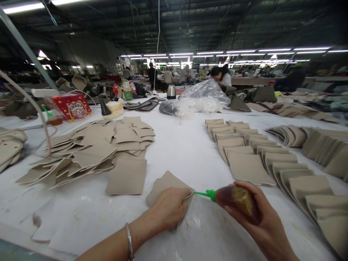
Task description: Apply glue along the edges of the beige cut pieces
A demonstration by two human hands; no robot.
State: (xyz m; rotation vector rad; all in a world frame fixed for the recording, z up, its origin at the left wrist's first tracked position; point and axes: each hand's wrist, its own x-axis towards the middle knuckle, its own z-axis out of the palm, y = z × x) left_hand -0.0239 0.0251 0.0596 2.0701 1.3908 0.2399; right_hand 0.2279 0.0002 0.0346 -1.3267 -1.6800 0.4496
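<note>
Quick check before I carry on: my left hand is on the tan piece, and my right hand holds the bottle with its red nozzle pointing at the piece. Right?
Not quite: the nozzle is green, not red, as the head view shows. The left hand is on the tan piece, and the right hand holds the bottle, nozzle toward the piece.

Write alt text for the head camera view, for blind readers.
A person's left hand holds a beige piece on a white table while the right hand points a green-nozzled bottle at its edge. Similar pieces lie heaped at left and in overlapping rows at right.
</note>
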